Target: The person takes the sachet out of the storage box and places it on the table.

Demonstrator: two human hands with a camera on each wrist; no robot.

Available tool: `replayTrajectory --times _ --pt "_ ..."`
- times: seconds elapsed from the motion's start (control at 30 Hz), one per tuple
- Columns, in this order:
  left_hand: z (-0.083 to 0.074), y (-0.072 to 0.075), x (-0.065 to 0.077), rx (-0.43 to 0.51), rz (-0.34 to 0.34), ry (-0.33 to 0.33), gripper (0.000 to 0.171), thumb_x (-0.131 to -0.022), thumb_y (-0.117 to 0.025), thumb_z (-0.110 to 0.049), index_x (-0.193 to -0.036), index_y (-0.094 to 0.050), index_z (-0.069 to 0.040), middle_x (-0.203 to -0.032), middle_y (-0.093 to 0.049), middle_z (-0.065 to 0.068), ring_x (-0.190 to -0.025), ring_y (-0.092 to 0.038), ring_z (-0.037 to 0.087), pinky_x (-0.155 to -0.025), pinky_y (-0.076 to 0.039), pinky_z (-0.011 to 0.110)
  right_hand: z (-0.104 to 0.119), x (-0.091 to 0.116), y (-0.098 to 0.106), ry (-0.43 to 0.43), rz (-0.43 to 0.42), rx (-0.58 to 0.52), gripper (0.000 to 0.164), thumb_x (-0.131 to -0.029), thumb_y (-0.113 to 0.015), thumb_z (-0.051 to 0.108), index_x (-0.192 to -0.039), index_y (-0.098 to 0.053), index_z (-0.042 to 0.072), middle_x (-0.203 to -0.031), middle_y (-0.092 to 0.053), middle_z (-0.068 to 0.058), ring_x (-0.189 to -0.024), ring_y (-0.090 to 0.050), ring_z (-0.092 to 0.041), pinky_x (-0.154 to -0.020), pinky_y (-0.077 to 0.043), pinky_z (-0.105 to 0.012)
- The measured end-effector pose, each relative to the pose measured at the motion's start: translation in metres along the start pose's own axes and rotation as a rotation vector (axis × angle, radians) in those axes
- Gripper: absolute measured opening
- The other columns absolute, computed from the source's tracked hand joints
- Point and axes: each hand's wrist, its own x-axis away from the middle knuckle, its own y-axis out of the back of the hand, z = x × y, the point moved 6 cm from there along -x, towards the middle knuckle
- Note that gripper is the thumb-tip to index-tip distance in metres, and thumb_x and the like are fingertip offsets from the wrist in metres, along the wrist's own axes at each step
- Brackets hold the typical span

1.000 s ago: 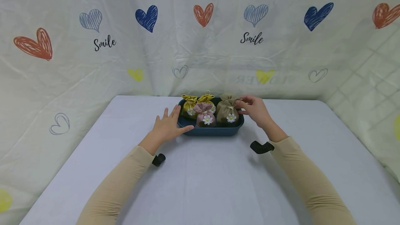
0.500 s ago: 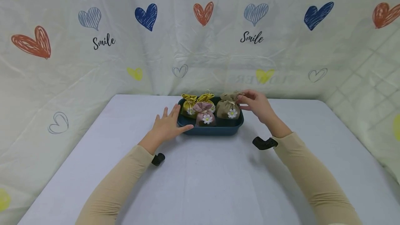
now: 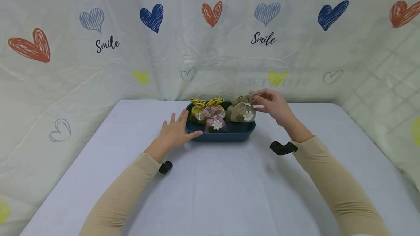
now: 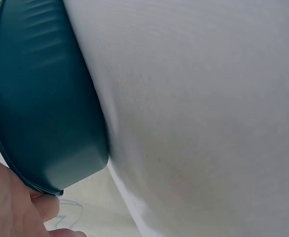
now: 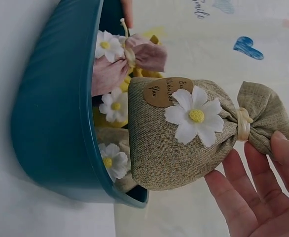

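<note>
A tan drawstring sachet (image 5: 169, 158) with a white daisy and a round brown label is lifted at the right end of a blue plastic basin (image 3: 220, 137). My right hand (image 3: 273, 108) pinches its gathered top between thumb and fingers. Behind it in the right wrist view, a second beige sachet (image 5: 116, 134) lies low in the basin. A pink sachet (image 3: 214, 120) sits near the basin's middle, with yellow sachets (image 3: 198, 110) behind it. My left hand (image 3: 175, 132), fingers spread, touches the basin's left rim; in the left wrist view fingertips show under that rim.
The basin stands near the far edge of a table covered in white cloth (image 3: 216, 188). Right behind it hangs a pale curtain (image 3: 183, 54) printed with hearts and "Smile". Each wrist carries a black camera mount (image 3: 283, 148).
My right hand has moved right and slightly up, raising the tan sachet, which now leans to the right. My left hand has stayed at the basin's left rim.
</note>
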Motion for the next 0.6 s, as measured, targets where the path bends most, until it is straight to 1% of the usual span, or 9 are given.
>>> replayTrajectory --times 0.07,0.17,0.33,0.43,0.6 --pt "0.0 0.0 0.001 0.0 0.003 0.002 0.112 -0.09 -0.044 -0.083 -0.166 0.002 -0.015 -0.172 -0.001 0.006 -0.155 -0.003 0.043 -0.117 -0.012 0.069 0.001 0.0 0.002 0.002 -0.003 0.008 0.032 -0.108 -0.055 0.016 -0.129 -0.055 -0.009 -0.106 -0.065 0.004 -0.098 -0.067 -0.009 -0.09 -0.057 -0.034" --pt "0.0 0.001 0.002 0.002 0.002 0.001 0.112 -0.09 -0.044 -0.083 -0.166 0.002 -0.014 -0.172 -0.001 0.006 -0.155 -0.003 0.043 -0.117 -0.011 0.069 0.003 0.001 0.005 -0.001 -0.007 0.013 0.033 -0.108 -0.054 0.016 -0.13 -0.054 -0.008 -0.106 -0.064 0.004 -0.099 -0.066 -0.01 -0.091 -0.057 -0.036" --pt "0.0 0.002 0.002 0.004 0.003 0.001 0.113 -0.09 -0.044 -0.084 -0.166 0.002 -0.015 -0.172 -0.001 0.005 -0.155 -0.003 0.043 -0.118 -0.011 0.069 0.003 0.003 0.012 -0.009 -0.015 0.019 0.033 -0.109 -0.055 0.018 -0.131 -0.054 -0.007 -0.105 -0.064 0.007 -0.098 -0.066 -0.007 -0.093 -0.056 -0.037" --pt "0.0 0.001 0.002 0.006 0.005 0.001 0.114 -0.089 -0.044 -0.085 -0.166 0.002 -0.015 -0.172 -0.002 0.005 -0.155 -0.003 0.043 -0.117 -0.01 0.069 0.003 0.003 0.016 0.002 -0.018 0.012 0.032 -0.108 -0.055 0.018 -0.13 -0.055 -0.006 -0.105 -0.064 0.007 -0.096 -0.066 -0.006 -0.091 -0.057 -0.034" --pt "0.0 0.002 0.002 0.001 0.001 0.0 0.113 -0.089 -0.044 -0.084 -0.166 0.001 -0.015 -0.172 -0.004 0.006 -0.155 -0.004 0.043 -0.117 -0.011 0.069 0.003 0.005 0.023 0.024 -0.028 -0.004 0.025 -0.108 -0.056 0.018 -0.124 -0.059 -0.001 -0.103 -0.065 0.009 -0.094 -0.067 -0.004 -0.086 -0.058 -0.028"
